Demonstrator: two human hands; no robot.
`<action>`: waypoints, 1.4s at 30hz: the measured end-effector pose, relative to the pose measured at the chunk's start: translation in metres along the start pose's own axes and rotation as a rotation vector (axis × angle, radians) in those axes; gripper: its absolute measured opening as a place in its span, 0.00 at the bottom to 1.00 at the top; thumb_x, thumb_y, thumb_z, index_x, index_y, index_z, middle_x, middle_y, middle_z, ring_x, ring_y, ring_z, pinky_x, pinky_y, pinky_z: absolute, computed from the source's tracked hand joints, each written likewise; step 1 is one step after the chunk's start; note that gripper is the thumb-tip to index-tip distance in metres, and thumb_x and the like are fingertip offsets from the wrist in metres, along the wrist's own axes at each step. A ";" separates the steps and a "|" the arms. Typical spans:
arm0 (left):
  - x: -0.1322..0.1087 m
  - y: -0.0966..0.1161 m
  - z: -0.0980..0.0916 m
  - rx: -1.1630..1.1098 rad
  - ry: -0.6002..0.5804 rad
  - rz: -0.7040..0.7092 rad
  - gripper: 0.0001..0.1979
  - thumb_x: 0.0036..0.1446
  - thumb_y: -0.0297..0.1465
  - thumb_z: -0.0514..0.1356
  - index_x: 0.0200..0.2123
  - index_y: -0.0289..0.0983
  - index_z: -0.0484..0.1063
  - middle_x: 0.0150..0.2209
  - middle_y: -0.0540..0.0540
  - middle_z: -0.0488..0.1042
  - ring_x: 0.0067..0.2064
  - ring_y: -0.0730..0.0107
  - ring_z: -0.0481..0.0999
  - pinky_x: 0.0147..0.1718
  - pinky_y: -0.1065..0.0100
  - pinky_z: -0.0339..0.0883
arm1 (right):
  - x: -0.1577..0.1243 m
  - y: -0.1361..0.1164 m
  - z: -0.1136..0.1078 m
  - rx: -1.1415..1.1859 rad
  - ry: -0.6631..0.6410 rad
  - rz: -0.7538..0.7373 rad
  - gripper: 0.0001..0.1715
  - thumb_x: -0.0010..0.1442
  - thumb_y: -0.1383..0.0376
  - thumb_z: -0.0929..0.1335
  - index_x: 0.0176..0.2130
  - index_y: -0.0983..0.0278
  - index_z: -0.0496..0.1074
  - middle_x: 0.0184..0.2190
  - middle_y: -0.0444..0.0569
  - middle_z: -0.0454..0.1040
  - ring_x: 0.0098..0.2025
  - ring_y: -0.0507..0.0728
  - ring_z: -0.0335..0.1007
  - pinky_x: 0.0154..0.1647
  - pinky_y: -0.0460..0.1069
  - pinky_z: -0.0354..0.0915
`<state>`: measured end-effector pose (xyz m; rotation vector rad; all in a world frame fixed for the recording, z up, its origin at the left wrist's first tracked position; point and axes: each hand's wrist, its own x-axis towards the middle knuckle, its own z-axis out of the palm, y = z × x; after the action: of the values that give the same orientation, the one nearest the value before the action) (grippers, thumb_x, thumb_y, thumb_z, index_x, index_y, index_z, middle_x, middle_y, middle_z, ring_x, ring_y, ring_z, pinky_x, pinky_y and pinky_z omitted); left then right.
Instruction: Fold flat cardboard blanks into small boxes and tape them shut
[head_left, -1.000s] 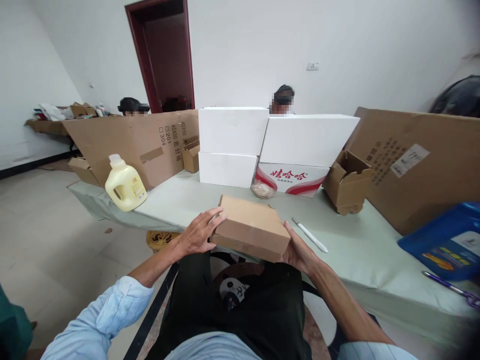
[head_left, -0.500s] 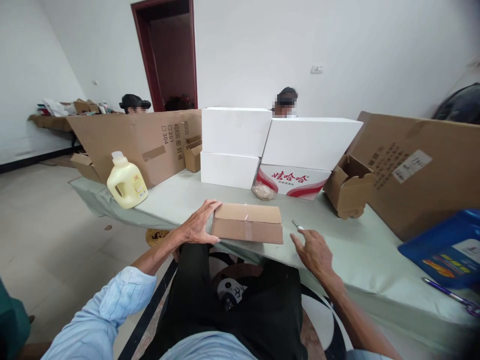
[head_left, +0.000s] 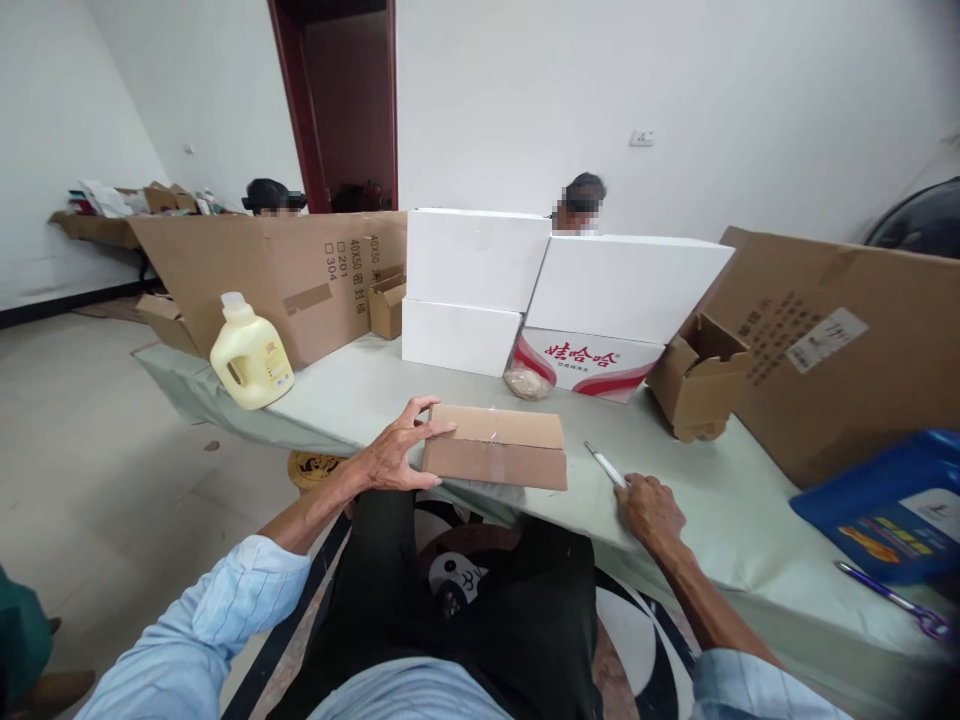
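A small closed cardboard box lies at the near edge of the table, its top seam running lengthwise with clear tape across the middle. My left hand grips its left end, fingers over the top and thumb low on the near side. To the right of the box, my right hand is closed around the rear end of a slim craft knife with a white handle. The knife's narrow grey tip points away from me and to the left, close to the tabletop and apart from the box.
White boxes and a red-and-white printed carton stand behind, with a clear plastic bundle before them. A yellow jug is left; an open carton, blue jug and purple-handled tool are right. Two people sit beyond.
My right hand has moved slightly right and its fingers have closed on the craft knife, showing more of the handle. My left index finger now reaches farther over the box top.
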<state>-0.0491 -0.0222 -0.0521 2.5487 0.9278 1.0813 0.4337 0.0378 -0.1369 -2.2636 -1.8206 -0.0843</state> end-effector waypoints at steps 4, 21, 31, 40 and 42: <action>-0.003 0.005 -0.002 -0.005 0.036 0.030 0.42 0.46 0.27 0.77 0.65 0.45 0.72 0.71 0.35 0.53 0.73 0.38 0.58 0.64 0.44 0.69 | -0.001 -0.001 -0.006 0.096 0.068 0.019 0.20 0.68 0.63 0.58 0.42 0.67 0.76 0.42 0.65 0.77 0.43 0.68 0.74 0.40 0.58 0.68; -0.014 0.023 -0.008 -0.009 0.000 0.011 0.35 0.49 0.25 0.76 0.61 0.44 0.77 0.73 0.35 0.50 0.74 0.39 0.58 0.66 0.45 0.67 | -0.081 -0.110 -0.151 0.408 0.069 -0.897 0.22 0.76 0.51 0.61 0.41 0.59 0.77 0.34 0.48 0.79 0.33 0.55 0.76 0.34 0.49 0.64; -0.016 0.029 -0.008 0.022 -0.020 -0.011 0.34 0.51 0.26 0.75 0.61 0.45 0.76 0.73 0.35 0.50 0.74 0.40 0.58 0.66 0.43 0.67 | -0.077 -0.117 -0.159 0.233 0.157 -0.975 0.24 0.78 0.52 0.58 0.43 0.59 0.77 0.34 0.48 0.79 0.32 0.55 0.76 0.31 0.49 0.61; -0.015 0.032 -0.009 0.044 -0.031 -0.007 0.32 0.52 0.27 0.75 0.60 0.45 0.76 0.74 0.36 0.50 0.74 0.39 0.57 0.67 0.42 0.66 | -0.076 -0.120 -0.165 0.120 0.155 -0.982 0.28 0.79 0.50 0.56 0.42 0.59 0.77 0.36 0.49 0.81 0.34 0.56 0.77 0.30 0.50 0.57; -0.016 0.033 -0.009 0.052 -0.037 -0.014 0.32 0.52 0.27 0.75 0.61 0.45 0.76 0.74 0.36 0.50 0.74 0.39 0.57 0.66 0.42 0.66 | -0.074 -0.120 -0.167 0.086 0.155 -0.980 0.29 0.79 0.50 0.56 0.42 0.59 0.78 0.36 0.49 0.81 0.35 0.56 0.77 0.30 0.50 0.56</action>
<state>-0.0487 -0.0578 -0.0405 2.5910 0.9751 1.0150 0.3174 -0.0451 0.0283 -1.0812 -2.5678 -0.3201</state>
